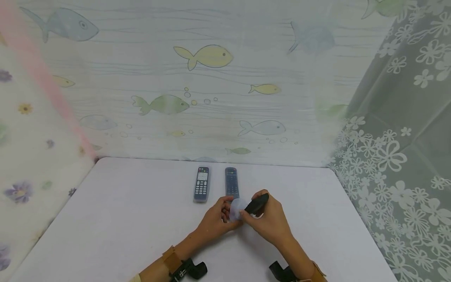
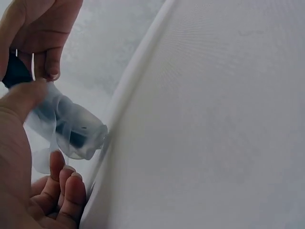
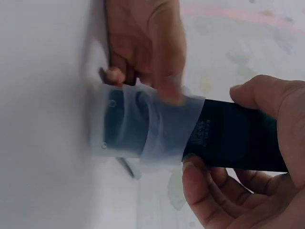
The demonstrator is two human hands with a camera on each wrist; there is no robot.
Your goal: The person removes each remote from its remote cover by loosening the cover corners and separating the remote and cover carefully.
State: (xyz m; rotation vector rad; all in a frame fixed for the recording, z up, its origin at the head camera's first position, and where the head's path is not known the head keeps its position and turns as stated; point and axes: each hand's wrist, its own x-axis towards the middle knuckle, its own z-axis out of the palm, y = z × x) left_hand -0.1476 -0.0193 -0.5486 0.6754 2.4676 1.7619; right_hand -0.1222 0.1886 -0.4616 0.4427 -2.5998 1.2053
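A black remote control (image 1: 257,203) is in my right hand (image 1: 276,221), gripped by its edges between thumb and fingers, its plain back with small printed text showing in the right wrist view. Its far end lies inside a translucent soft cover (image 3: 131,121), which is wrinkled and bunched partway along the remote. With my left hand (image 1: 215,217), I hold the cover: the thumb presses on its face and the other fingers bend below it. In the left wrist view the cover's rounded end (image 2: 88,136) points away from the palm. The remote's button side is hidden.
Two more remotes lie on the white table (image 1: 123,219) beyond my hands: a dark one with a white panel (image 1: 202,184) to the left, and a bluish covered one (image 1: 231,182) just behind my left fingertips. A fish-patterned curtain (image 1: 211,129) hangs at the back edge, lace (image 1: 405,176) at right.
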